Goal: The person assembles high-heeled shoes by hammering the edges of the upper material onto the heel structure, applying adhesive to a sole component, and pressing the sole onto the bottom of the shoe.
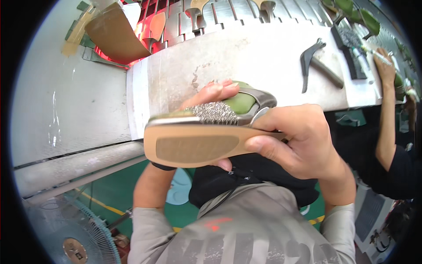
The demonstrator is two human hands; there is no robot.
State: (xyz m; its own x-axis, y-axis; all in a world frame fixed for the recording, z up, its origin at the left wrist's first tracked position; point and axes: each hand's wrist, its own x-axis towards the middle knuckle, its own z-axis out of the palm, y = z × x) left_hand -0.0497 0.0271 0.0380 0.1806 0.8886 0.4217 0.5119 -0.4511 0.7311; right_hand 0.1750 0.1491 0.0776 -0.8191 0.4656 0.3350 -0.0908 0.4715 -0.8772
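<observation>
Held up in front of my chest is a sandal [191, 145], tilted so that its tan sole with a darker inset patch faces me. A glittery silver strap [215, 113] crosses its upper, and a green shoe last [241, 103] fills the inside. My right hand [303, 141] is closed on the narrow heel end, thumb against the sole and fingers by the back strap. My left hand [212, 93] grips the sandal from behind; its fingers show above the upper and one fingertip below the sole, while the palm is hidden.
A hammer [310, 61] lies on the pale worktable [272, 57]. Right of it stands a black tray [349, 55], near another person's hand [384, 66]. Beyond the table runs a slatted metal conveyor [224, 13] carrying lasts. A brown curved panel [114, 35] stands far left, a fan [79, 233] low left.
</observation>
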